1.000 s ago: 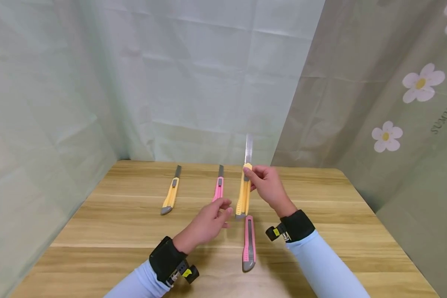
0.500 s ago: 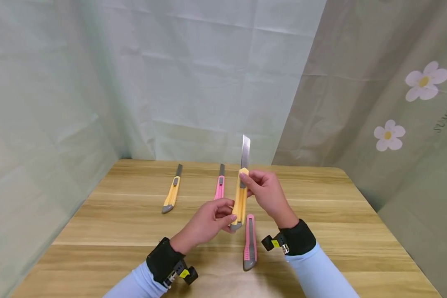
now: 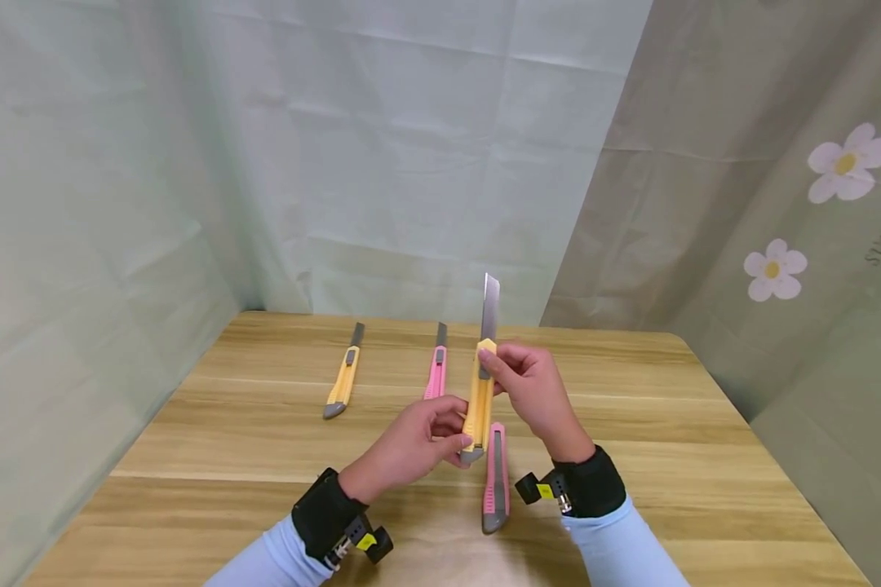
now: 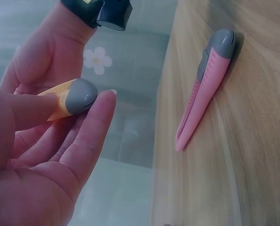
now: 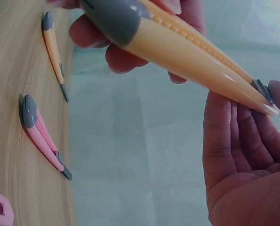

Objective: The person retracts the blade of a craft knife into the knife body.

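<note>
Both hands hold a yellow utility knife point(image 3: 477, 408) upright above the table, its long blade point(image 3: 490, 306) extended and pointing up. My left hand point(image 3: 407, 444) pinches the lower end near the grey cap, which shows clearly in the left wrist view. With thumb and fingers, my right hand point(image 3: 534, 391) grips the upper end, the thumb at the grey slider. A pink utility knife point(image 3: 495, 481) lies on the table just below and right of the held one, no blade showing. Behind my left hand lies another pink utility knife point(image 3: 436, 373) with its blade out, partly hidden by the fingers.
A second yellow utility knife point(image 3: 343, 383) with its blade out lies further left on the wooden table point(image 3: 213, 440). Pale curtains point(image 3: 411, 163) stand behind and at the sides of the table, printed with flowers point(image 3: 774, 269) on the right.
My left hand has moved right and taken hold of the yellow utility knife's lower end, which only my right hand held before. The knife has come slightly lower. The knives on the table lie unmoved.
</note>
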Action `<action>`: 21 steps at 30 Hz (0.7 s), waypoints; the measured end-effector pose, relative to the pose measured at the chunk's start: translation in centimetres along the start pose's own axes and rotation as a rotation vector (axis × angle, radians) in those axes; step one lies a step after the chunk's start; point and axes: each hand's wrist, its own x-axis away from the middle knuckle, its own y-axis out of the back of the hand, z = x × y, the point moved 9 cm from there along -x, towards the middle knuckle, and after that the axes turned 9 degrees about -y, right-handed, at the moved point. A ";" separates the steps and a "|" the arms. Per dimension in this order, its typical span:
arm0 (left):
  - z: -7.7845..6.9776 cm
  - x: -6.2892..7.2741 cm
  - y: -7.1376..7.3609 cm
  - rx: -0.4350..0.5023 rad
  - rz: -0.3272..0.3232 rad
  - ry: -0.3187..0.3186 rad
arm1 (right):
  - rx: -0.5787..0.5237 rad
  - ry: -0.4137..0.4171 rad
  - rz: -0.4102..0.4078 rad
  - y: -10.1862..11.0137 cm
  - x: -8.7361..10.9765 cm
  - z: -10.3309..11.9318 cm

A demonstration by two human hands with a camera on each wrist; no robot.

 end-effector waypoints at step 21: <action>0.1 0.2 0.6 -0.056 -0.016 0.008 | -0.052 0.001 -0.020 -0.4 0.2 0.0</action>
